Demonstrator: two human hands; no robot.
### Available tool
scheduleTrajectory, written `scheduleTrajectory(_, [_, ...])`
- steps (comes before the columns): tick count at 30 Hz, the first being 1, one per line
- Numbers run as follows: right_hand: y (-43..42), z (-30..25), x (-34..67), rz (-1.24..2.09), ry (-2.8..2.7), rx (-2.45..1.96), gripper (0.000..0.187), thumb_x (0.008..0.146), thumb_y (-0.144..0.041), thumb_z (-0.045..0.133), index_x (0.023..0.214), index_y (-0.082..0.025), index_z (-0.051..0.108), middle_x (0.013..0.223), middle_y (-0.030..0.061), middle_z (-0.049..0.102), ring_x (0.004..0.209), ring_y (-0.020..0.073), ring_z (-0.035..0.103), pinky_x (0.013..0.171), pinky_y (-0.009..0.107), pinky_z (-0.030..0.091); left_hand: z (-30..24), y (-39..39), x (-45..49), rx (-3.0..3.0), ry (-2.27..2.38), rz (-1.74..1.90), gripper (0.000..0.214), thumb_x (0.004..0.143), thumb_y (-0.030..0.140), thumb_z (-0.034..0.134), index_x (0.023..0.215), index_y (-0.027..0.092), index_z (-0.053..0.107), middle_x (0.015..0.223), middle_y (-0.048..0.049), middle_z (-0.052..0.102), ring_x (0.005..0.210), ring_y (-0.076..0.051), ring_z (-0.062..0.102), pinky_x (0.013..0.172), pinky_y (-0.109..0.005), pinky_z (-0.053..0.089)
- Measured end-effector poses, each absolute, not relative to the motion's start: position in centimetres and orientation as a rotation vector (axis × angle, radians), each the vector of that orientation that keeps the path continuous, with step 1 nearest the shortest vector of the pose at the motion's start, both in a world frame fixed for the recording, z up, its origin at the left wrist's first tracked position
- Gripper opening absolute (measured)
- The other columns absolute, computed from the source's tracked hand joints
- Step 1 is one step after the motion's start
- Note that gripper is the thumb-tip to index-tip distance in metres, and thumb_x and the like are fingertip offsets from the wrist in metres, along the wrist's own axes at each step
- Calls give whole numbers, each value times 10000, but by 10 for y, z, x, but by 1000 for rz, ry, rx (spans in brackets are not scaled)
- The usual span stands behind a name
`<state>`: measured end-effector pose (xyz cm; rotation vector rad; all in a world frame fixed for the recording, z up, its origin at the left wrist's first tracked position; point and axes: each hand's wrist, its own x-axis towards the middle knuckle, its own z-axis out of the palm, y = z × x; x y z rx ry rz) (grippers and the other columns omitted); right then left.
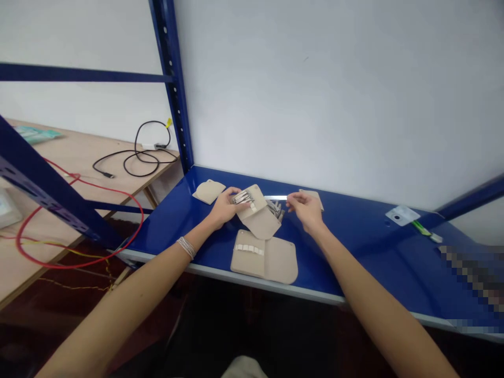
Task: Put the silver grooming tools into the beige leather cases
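— Beige felt in the middle of a blue steel shelf [356, 247]. What has the left hand [225, 207] got?

— It's curled over the edge of a folded felt pouch [260, 220], fingers closed at a row of metal nail tools [243, 197] tucked into the pouch's loops. A woven bracelet [186, 248] sits on that wrist.

— And the right hand [306, 206]?

— Raised just beside the pouch, thumb and forefinger pinched together. A bright sliver [275, 198] runs from them toward the pouch. It could be a metal file or just glare, so I can't tell whether that hand holds anything.

— Any brand or writing?

— None I can read. The white sticker [402, 215] at the right of the shelf shows a dark dot, but any print on it is too small to tell, and a pixelated patch [472, 278] covers the lower right of the frame.

— What else is around them?

— An open felt case [263, 257] with white loops lies in front of the hands, a small felt flap [208, 191] to their left, and another felt piece [314, 195] behind the right hand. At upper left, past a blue upright [171, 89], a wooden table [79, 152] carries a black cable [136, 142] with a yellow tag [169, 123]. A red wire [59, 268] loops down at lower left.
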<state>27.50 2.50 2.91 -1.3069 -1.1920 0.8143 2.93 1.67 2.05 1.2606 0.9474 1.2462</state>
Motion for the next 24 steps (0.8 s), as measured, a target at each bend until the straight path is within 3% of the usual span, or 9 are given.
scheduleTrajectory(3, [24, 22, 272, 776, -1254, -1389, 277, 652, -405, 720, 763, -158, 665, 623, 48, 661, 568, 174, 603, 483, 276, 458, 25, 16, 26, 1171, 876, 1337, 546, 513, 282, 883, 970, 144, 616, 831, -10, 681, 695, -137, 615, 630, -250, 485])
scheduleTrajectory(9, [14, 24, 263, 493, -1591, -1451, 212, 734, -351, 662, 832, -169, 711, 792, 86, 735, 679, 207, 668, 686, 349, 526, 27, 15, 24, 1106, 791, 1291, 527, 504, 237, 878, 974, 136, 663, 873, -36, 709, 764, -166, 640, 725, -291, 506])
scheduleTrajectory(13, [3, 36, 257, 349, -1613, -1387, 252, 806, -402, 622, 864, -175, 715, 828, 96, 736, 709, 217, 665, 704, 359, 522, 23, 15, 26, 1229, 816, 1229, 511, 508, 251, 881, 960, 137, 670, 879, -41, 713, 769, -169, 643, 723, -289, 507])
scheduleTrajectory(21, [-13, 30, 229, 856, -1635, -1015, 425, 740, -432, 735, 1085, -197, 654, 935, 68, 687, 771, 177, 640, 714, 318, 529, 17, 12, 35, 1473, 761, 1184, 599, 488, 297, 898, 1000, 114, 649, 909, -87, 726, 817, -213, 678, 803, -354, 528])
scheduleTrajectory(24, [-12, 25, 224, 976, -1566, -1013, 447, 710, -413, 761, 1081, -194, 642, 879, 48, 669, 711, 157, 623, 665, 299, 520, 17, 10, 38, 1497, 748, 1184, 621, 492, 284, 900, 1027, 123, 629, 916, -90, 729, 824, -216, 687, 792, -347, 537])
